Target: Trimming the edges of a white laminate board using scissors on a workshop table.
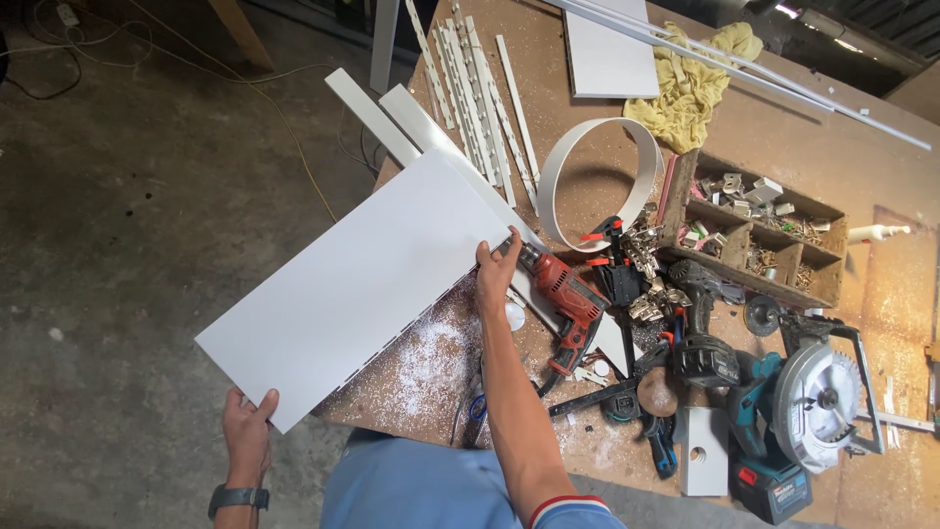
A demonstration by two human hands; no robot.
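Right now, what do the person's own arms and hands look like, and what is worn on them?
Both hands are bare, with no gloves. The left hand has a dark wristwatch with a dark strap around its wrist, and the forearm above it is uncovered. The right hand has nothing on wrist or fingers; its arm is bare up to a blue short sleeve edged with a red and white band.

Head-worn view, steeply down, close

A workshop, probably for carpentry: a dusty workbench (881, 294) carries a red drill (573, 294), a circular saw (818, 402) and a compartmented hardware tray (754, 230).
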